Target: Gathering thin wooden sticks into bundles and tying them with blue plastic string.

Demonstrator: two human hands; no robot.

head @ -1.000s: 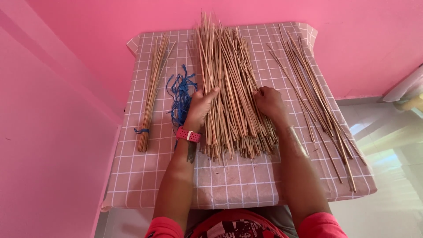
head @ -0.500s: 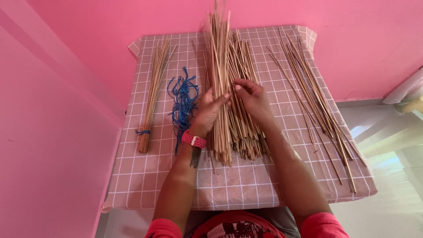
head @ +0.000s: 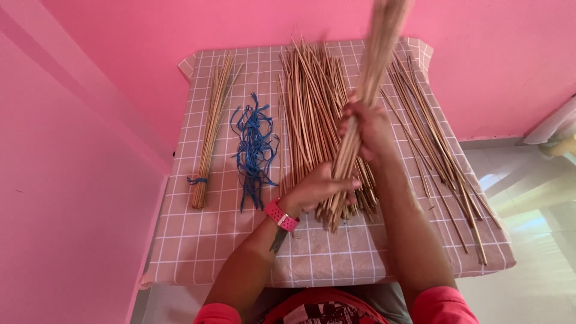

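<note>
Both the left hand [head: 315, 191] and the right hand [head: 365, 125] are wrapped tight around a tilted bunch of thin tan sticks [head: 367, 84], lifted above the big stick pile [head: 312, 114] in the middle of the pink checked table [head: 228, 240].

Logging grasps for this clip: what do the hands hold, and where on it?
Both hold one bunch of thin sticks: the left hand grips near its lower end, the right hand just above it.
</note>
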